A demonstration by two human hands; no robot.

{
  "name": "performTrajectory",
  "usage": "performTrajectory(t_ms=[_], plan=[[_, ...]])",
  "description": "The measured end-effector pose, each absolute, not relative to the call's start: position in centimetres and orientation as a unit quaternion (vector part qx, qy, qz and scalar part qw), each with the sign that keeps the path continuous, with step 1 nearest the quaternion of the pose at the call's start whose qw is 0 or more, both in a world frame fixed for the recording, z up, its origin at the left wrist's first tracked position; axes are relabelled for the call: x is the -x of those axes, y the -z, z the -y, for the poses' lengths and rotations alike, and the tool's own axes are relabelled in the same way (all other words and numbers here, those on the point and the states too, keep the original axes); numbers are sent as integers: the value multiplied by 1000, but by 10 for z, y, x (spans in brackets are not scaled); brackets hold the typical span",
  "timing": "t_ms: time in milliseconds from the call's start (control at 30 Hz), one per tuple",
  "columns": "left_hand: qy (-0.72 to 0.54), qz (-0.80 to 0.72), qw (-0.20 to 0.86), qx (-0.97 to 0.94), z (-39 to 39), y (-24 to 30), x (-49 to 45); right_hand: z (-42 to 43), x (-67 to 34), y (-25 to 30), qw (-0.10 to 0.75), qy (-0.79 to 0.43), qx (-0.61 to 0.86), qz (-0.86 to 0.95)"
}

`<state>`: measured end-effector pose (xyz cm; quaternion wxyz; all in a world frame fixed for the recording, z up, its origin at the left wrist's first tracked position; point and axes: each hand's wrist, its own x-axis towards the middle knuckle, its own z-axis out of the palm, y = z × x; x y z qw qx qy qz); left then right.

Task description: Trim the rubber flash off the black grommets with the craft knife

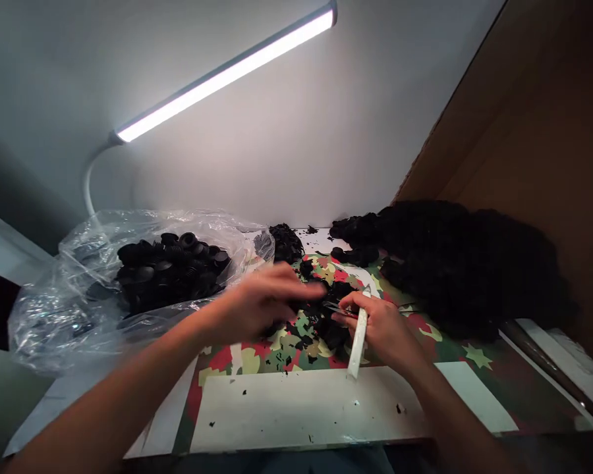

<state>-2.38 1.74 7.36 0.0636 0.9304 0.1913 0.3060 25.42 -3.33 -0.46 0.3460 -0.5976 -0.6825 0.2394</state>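
My right hand (383, 326) is closed around a slim tool with a white handle (358, 342). A metal tip (333, 307) shows at its fingers, but the exact kind of tool is unclear. My left hand (264, 296) is smeared by motion, its fingers reaching toward the right hand; whether it holds anything is hidden by the blur. Beneath and between the hands lie black scraps (333, 329) on a camouflage-patterned sheet (257, 362). To the left, black ribbed rubber-looking pieces (172, 266) sit heaped in a clear plastic bag (79, 283).
A large black heap (439, 257) lies at right against a brown cardboard panel (538, 158). Another black pile (285, 242) is at the back. A lit bar lamp (227, 76) hangs above. White strip (296, 408) lines the front, dotted with black bits.
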Motion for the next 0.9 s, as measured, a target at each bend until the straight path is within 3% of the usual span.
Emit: performTrajectory(t_ms=[100, 167, 233, 367, 467, 633, 833, 900], plan=[[-256, -150, 47, -954, -30, -79, 1, 42, -281, 11, 334, -190, 616, 688], [-268, -181, 110, -940, -34, -76, -12, 51, -298, 19, 344, -182, 636, 666], [-311, -229, 239, -891, -32, -67, -22, 60, -316, 32, 333, -170, 657, 655], [-374, -253, 638, -624, -11, -37, -31, 71, -346, 61, 306, -106, 705, 632], [-356, -223, 780, -463, 8, -18, -31, 72, -354, 69, 317, -78, 716, 617], [-360, -231, 813, -394, 29, -6, -27, 73, -335, 48, 378, -51, 707, 595], [-366, -261, 788, -421, 34, -3, -20, 68, -290, 16, 520, -252, 611, 541], [-404, -289, 722, -481, 34, -2, -21, 62, -267, 10, 601, -331, 545, 482]])
